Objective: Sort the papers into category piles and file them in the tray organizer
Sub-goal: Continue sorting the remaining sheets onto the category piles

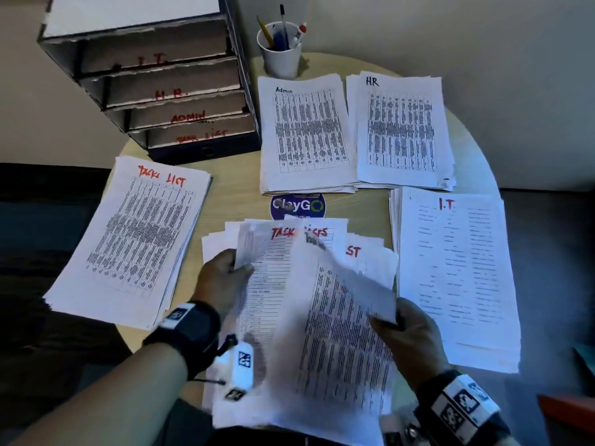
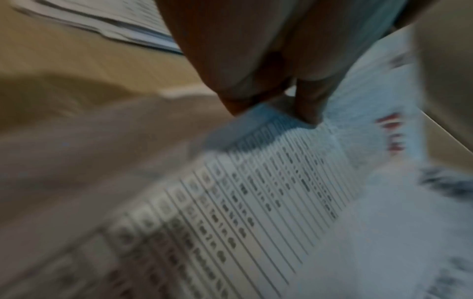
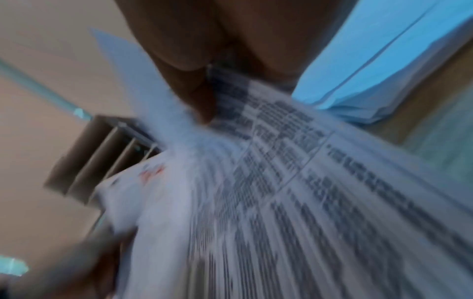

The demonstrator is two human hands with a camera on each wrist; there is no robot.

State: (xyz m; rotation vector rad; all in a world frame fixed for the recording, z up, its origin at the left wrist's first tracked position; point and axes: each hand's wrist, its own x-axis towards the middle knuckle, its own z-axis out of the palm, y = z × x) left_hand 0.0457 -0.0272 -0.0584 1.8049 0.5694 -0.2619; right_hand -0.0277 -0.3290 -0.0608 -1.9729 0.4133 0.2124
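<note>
Round tan table (image 1: 370,201) bears paper piles (image 1: 128,236); beyond, seemingly plain walls.

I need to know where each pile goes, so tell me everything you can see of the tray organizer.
The tray organizer stands upright at the table's far left edge, left of the pen cup. It looks like dark board with grey cardboard shelves, edges rough and torn. Four slots are stacked, hand-lettered in red from top to bottom: I.T., H.R., ADMIN, TASK LIST. A white sheet lies on top. The slots look empty. Neither hand touches it.
</note>
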